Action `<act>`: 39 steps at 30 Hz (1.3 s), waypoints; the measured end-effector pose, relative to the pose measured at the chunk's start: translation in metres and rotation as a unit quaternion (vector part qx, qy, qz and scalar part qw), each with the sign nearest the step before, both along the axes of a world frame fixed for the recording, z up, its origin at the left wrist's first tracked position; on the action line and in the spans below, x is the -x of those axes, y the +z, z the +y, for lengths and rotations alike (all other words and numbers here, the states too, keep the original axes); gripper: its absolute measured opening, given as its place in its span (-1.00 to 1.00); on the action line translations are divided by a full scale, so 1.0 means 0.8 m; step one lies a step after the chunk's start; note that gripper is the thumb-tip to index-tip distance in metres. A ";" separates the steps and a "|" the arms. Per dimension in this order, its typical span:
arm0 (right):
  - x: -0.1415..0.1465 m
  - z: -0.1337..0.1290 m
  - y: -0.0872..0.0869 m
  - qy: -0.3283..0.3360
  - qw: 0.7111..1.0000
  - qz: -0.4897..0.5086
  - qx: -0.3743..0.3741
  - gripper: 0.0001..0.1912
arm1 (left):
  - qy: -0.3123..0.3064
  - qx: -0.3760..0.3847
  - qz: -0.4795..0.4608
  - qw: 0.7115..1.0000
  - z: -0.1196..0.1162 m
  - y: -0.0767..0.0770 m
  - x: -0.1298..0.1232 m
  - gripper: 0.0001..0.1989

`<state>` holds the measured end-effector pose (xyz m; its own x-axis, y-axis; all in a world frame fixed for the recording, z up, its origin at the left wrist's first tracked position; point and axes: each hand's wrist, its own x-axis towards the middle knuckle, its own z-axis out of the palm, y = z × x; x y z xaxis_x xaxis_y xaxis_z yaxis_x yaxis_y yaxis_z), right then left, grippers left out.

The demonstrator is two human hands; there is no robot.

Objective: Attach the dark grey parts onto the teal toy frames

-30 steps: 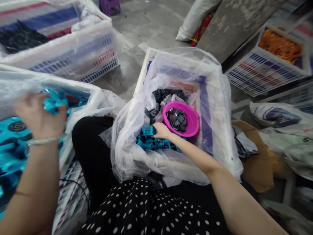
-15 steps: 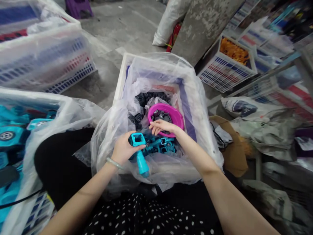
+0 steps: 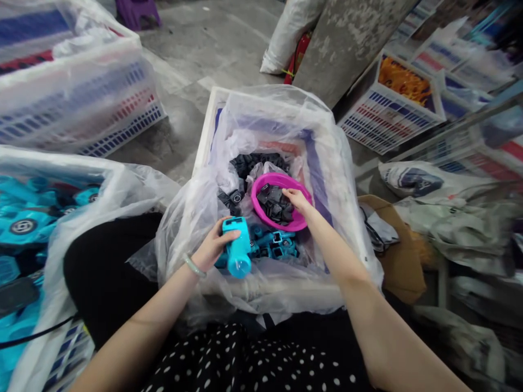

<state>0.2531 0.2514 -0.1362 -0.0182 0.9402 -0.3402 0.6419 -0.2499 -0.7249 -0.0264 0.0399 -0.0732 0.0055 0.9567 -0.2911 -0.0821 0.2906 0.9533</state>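
Holding the blue piece [image 3: 238, 251] (since turned) is the left hand [image 3: 212, 246]

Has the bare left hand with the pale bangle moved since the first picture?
Yes, rightward: against the white, film-lined left crate, the left hand has gone from above its blue plastic parts to the crate's right.

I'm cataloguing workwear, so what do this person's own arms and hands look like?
The left hand and right hand are bare, without gloves, and no sleeves show. A slim, rounded, pale greenish bangle circles the left wrist; no bangle shows on the right.
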 end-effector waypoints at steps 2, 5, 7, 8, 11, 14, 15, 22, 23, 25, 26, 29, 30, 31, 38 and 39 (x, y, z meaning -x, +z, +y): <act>-0.017 -0.009 0.017 -0.016 0.999 0.031 -0.018 -0.57 | -0.044 0.001 0.020 0.999 0.001 0.001 -0.011 -0.34; -0.037 -0.023 0.048 -0.062 0.996 0.042 -0.057 -0.56 | -0.098 -0.037 0.091 0.990 0.002 0.004 -0.027 -0.29; -0.044 -0.033 0.068 -0.094 0.992 0.048 -0.074 -0.54 | -0.123 -0.061 0.121 0.983 0.002 0.007 -0.036 -0.32; -0.043 -0.040 0.078 -0.101 0.990 0.058 -0.074 -0.54 | -0.135 -0.076 0.132 0.979 0.003 0.010 -0.039 -0.34; -0.019 -0.078 0.103 -0.066 0.990 0.114 -0.042 -0.57 | -0.157 -0.134 0.169 0.964 0.005 0.018 -0.050 -0.36; 0.029 -0.140 0.120 0.002 0.987 0.157 -0.012 -0.63 | -0.156 -0.166 0.190 0.955 0.007 0.023 -0.061 -0.31; 0.045 -0.163 0.125 0.015 0.987 0.161 -0.019 -0.65 | -0.150 -0.167 0.188 0.956 0.007 0.024 -0.065 -0.29; 0.068 -0.262 0.160 0.171 0.905 0.179 -0.347 -0.63 | -0.171 -0.105 -0.016 0.980 -0.019 0.046 -0.057 -0.27; 0.063 -0.267 0.162 0.224 0.890 0.189 -0.350 -0.60 | -0.174 -0.075 -0.056 0.980 -0.024 0.054 -0.053 -0.28; 0.054 -0.275 0.165 0.294 0.863 0.191 -0.364 -0.56 | -0.178 -0.019 -0.112 0.978 -0.034 0.069 -0.046 -0.31; 0.051 -0.278 0.165 0.303 0.854 0.191 -0.376 -0.56 | -0.178 -0.002 -0.124 0.976 -0.037 0.076 -0.044 -0.32; 0.057 -0.285 0.166 0.232 0.868 0.203 -0.388 -0.65 | -0.165 0.015 -0.124 0.978 -0.042 0.085 -0.043 -0.32; 0.062 -0.285 0.167 0.187 0.886 0.205 -0.371 -0.66 | -0.157 0.007 -0.111 0.981 -0.043 0.085 -0.044 -0.30; 0.067 -0.284 0.167 0.136 0.906 0.210 -0.341 -0.65 | -0.149 -0.012 -0.084 0.985 -0.044 0.083 -0.046 -0.29; 0.101 -0.251 0.150 -0.176 0.919 0.336 -0.109 -0.50 | -0.115 -0.217 0.196 0.949 -0.053 0.057 -0.064 -0.40; 0.104 -0.247 0.146 -0.199 0.908 0.352 -0.109 -0.50 | -0.106 -0.204 0.183 0.956 -0.053 0.054 -0.064 -0.40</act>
<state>0.1700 0.0539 -0.0194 0.1961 0.9637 -0.1809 -0.1098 -0.1618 -0.9807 0.0245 -0.0028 -0.0299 0.1804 0.9797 0.0875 0.2984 -0.1393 0.9442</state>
